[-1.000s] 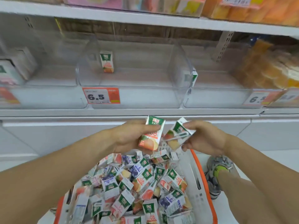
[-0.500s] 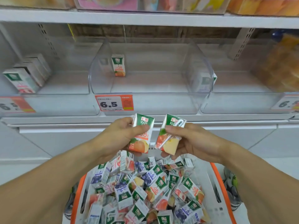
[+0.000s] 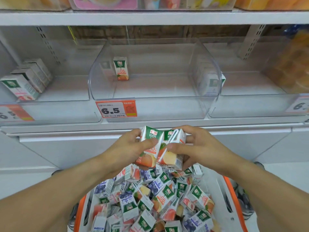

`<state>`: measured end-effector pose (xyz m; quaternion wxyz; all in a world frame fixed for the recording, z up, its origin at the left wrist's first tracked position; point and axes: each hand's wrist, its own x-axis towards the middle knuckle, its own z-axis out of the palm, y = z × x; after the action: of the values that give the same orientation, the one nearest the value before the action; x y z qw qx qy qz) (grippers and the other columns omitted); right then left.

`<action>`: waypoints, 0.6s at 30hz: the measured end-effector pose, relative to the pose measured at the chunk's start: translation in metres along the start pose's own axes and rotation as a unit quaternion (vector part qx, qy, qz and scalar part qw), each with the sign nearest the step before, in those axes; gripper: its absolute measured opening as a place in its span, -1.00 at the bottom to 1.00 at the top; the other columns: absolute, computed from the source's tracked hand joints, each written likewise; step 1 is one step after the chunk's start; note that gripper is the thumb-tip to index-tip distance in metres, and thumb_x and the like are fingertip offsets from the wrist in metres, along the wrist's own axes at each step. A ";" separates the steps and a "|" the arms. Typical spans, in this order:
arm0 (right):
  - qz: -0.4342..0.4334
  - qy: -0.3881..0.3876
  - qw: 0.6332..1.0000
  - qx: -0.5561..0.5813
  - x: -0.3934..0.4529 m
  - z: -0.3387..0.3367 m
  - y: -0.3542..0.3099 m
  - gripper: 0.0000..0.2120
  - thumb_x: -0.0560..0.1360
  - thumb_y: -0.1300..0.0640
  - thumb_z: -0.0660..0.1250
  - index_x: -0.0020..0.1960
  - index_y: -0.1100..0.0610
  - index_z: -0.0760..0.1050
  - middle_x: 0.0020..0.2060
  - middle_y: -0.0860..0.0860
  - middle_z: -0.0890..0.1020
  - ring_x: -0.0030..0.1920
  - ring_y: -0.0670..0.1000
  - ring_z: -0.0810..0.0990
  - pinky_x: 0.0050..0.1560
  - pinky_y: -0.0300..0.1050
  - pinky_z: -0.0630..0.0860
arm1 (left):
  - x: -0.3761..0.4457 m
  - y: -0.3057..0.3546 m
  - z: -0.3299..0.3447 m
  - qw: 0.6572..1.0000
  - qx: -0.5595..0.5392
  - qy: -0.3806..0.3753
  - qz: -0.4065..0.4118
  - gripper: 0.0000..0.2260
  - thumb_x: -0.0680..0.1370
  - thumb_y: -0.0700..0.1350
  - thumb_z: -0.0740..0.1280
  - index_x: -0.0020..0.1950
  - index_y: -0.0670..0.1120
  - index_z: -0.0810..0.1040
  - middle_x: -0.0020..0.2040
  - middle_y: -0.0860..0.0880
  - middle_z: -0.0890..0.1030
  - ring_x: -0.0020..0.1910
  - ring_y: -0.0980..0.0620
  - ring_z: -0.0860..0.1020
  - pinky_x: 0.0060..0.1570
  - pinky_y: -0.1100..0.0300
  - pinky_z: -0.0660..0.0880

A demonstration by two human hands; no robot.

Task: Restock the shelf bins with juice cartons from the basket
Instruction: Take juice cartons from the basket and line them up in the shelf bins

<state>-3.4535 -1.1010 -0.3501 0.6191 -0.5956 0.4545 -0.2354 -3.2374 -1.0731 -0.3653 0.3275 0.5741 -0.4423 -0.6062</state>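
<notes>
Both hands were up in front of the shelf edge, each gripping one juice carton. The left hand [image 3: 128, 148] had its thumb across the front of an orange-flavour carton [image 3: 149, 148] and fingers curled behind it; the right hand [image 3: 197, 148] pinched an apple-flavour carton [image 3: 172, 151] with the thumb on its front face, a wrapped white straw [image 3: 167, 144] running diagonally down that carton. The two cartons were pressed side by side, touching, upright with a slight tilt, held just above the basket [image 3: 234, 203] — white with an orange rim, heaped with loose juice cartons [image 3: 160, 198] in green, purple and pink packs lying at all angles. Straight ahead sat the clear middle bin [image 3: 167, 106], holding a single orange carton [image 3: 121, 68] standing upright near its back left. A price tag [image 3: 116, 109] reading 6.5 was clipped on that bin's front, left side. The left bin [image 3: 63, 113] held a short row of cartons [image 3: 25, 81] against its left wall. The right bin [image 3: 250, 106] had a carton [image 3: 223, 80] at its left wall — partly hidden behind plastic, label unreadable. Further right were blurred orange packets [image 3: 294, 64]. The upper shelf [image 3: 150, 17] carried more goods, cropped.
</notes>
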 end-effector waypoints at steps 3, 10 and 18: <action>0.008 -0.057 0.998 0.023 -0.007 -0.010 -0.003 -0.50 0.47 0.36 0.45 0.31 -0.04 0.49 0.06 0.11 0.69 -0.09 0.21 0.72 -0.15 0.02 0.67 | 0.000 0.000 0.000 1.000 0.004 0.006 0.003 -0.70 0.52 -0.04 0.45 0.23 -0.05 0.56 0.10 -0.24 0.64 -0.19 -0.31 0.67 -0.26 0.02 0.61; 0.004 -0.025 0.997 0.067 -0.011 -0.012 -0.001 -0.39 0.25 0.24 0.61 0.25 0.05 0.53 0.14 0.19 0.57 -0.12 0.28 0.71 -0.16 0.00 0.66 | 0.001 0.001 0.004 0.999 0.016 -0.032 0.006 -0.61 0.49 0.06 0.42 0.25 -0.08 0.52 0.06 -0.27 0.66 -0.24 -0.14 0.64 -0.28 0.07 0.61; 0.046 0.034 0.996 0.066 -0.005 -0.002 0.001 -0.29 0.05 0.10 0.72 0.13 0.17 0.53 -0.16 0.18 0.62 -0.35 0.18 0.68 -0.37 -0.12 0.61 | -0.002 0.000 0.015 0.995 0.028 -0.100 0.007 -0.50 0.53 0.19 0.31 0.24 -0.19 0.45 -0.19 0.01 0.68 -0.23 0.01 0.65 -0.23 0.08 0.55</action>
<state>-3.4585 -1.0975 -0.3494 0.6513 -0.5239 0.4853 -0.2564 -3.2517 -1.0685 -0.3656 0.2699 0.5159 -0.4936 -0.6460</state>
